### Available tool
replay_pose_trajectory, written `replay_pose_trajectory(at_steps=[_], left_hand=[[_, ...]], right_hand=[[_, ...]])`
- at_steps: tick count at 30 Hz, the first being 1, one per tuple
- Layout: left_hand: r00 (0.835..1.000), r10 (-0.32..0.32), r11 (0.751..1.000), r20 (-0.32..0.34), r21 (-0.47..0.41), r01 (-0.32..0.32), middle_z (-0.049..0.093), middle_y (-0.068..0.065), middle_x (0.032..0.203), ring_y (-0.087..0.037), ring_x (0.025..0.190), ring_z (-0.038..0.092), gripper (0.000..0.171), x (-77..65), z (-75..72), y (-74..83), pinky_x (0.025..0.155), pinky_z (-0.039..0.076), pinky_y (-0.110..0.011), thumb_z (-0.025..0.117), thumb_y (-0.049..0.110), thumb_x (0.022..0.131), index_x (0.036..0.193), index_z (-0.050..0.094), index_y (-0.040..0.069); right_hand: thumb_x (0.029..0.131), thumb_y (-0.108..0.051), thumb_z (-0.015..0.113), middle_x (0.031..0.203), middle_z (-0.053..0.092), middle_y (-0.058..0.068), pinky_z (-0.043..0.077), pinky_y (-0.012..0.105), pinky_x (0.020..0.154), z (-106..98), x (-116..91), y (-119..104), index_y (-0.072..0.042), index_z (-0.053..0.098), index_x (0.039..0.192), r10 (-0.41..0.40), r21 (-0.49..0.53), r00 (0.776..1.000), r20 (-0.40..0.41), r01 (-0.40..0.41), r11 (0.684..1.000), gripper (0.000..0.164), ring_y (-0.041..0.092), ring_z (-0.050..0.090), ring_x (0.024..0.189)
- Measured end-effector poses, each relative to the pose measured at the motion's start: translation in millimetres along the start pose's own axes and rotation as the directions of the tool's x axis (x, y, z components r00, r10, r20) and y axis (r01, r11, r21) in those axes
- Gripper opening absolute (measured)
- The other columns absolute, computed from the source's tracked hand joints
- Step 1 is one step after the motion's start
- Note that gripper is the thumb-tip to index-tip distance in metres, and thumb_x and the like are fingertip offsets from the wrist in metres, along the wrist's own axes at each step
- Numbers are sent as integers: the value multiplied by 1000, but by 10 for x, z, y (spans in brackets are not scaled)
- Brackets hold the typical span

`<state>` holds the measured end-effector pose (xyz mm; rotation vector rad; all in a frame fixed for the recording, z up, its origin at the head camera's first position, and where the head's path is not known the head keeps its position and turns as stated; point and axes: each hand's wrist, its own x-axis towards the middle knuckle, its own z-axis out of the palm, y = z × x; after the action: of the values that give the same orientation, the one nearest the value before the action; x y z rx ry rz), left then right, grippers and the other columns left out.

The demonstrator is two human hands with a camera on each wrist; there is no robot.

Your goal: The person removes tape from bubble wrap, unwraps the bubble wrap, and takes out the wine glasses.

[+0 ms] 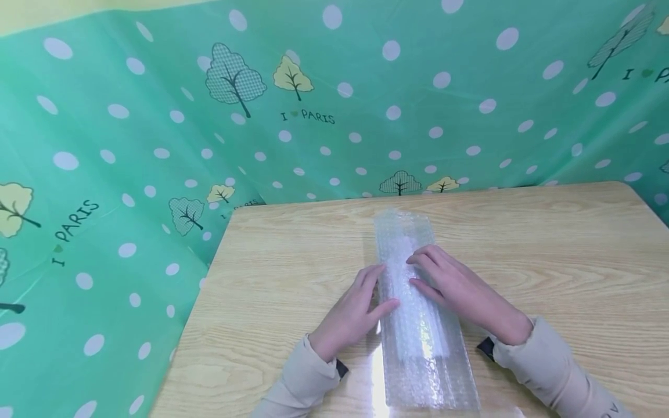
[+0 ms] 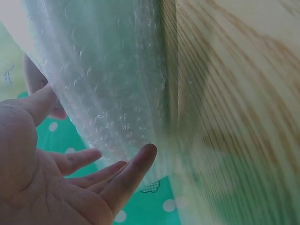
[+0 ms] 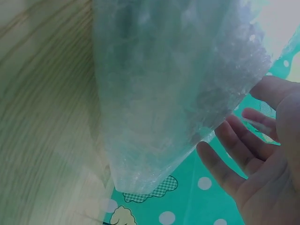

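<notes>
A long bundle of clear bubble wrap [image 1: 423, 377] lies on the table, running from the near edge toward the back. Something pale shows through its middle, but its kind is hidden by the layers. My left hand [image 1: 351, 316] is at the left side of the bundle, thumb on its top and fingertips by its edge. From the right, my right hand [image 1: 460, 284] reaches over the wrap with fingers loosely bent and fingertips on or just above it. Both wrist views show the bubble wrap [image 2: 108, 70] beside spread fingers, with no grip around it.
The light wood-grain table [image 1: 282, 261] extends to both sides of the bundle. Behind and to the left hangs a green dotted cloth [image 1: 313, 157] with printed trees, meeting the table's back edge. Light glares off the tabletop near the bundle's left side.
</notes>
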<state>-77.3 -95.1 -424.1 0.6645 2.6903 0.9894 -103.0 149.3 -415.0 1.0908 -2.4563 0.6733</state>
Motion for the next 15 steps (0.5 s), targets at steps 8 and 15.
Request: replay_pose_trajectory(at_steps=[8,15], left_hand=[[1000,-8,1000,7,-1,8,25,3,162,-20,146,32,79,-5,-34,2,119,33,-43,43,66,96,159,20,23],[1000,-15,1000,15,10,15,22,1,163,-23,146,32,80,-14,-72,-7,116,37,-48,45,67,95,159,16,30]], right_hand=[[92,-19,70,118,61,5,58,34,88,-54,-14,-41,-3,52,130,128,63,988,81,-133,989,45,14,59,105],[93,-21,70,119,62,6,58,34,87,-64,-30,-48,-3,48,136,176,76,979,101,-184,980,52,14,60,104]])
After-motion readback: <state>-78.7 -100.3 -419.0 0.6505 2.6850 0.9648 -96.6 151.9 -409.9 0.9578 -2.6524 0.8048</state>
